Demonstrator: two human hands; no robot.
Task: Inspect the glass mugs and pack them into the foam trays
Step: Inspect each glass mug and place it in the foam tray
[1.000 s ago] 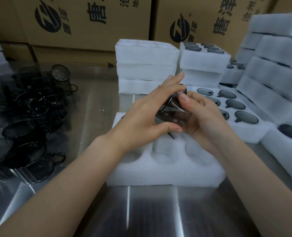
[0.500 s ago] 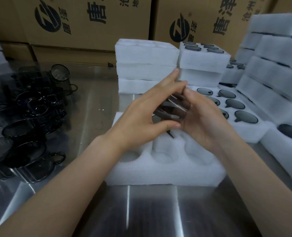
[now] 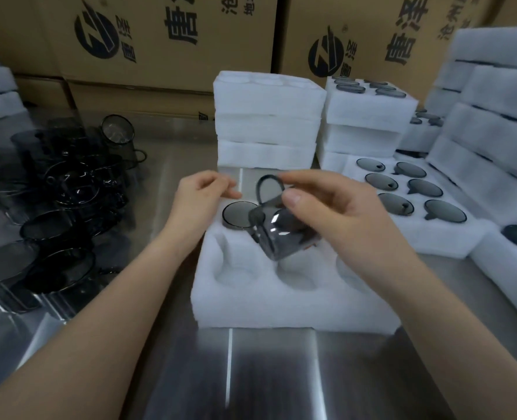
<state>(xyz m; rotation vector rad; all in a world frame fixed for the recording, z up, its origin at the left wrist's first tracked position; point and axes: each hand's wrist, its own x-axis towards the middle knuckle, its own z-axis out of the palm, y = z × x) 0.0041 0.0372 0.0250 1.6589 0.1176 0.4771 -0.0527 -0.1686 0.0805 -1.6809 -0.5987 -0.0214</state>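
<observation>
A smoky grey glass mug (image 3: 277, 230) hangs tilted over the middle of the white foam tray (image 3: 281, 301), handle up. My right hand (image 3: 336, 207) grips it by the handle and rim. My left hand (image 3: 202, 195) is off the mug, to its left, with fingers loosely curled and nothing in them. One mug (image 3: 236, 214) sits in the tray's back left pocket. The tray's front pockets are empty. Many loose grey mugs (image 3: 54, 213) crowd the table at the left.
A stack of empty foam trays (image 3: 268, 122) stands right behind the working tray. Filled trays (image 3: 414, 198) and more stacks (image 3: 369, 116) lie at the right. Cardboard boxes (image 3: 160, 40) line the back. The metal table (image 3: 251, 374) extends toward me.
My left hand has let go of the mug and drawn back to the left. My right hand has turned the mug and lowered it toward the tray.
</observation>
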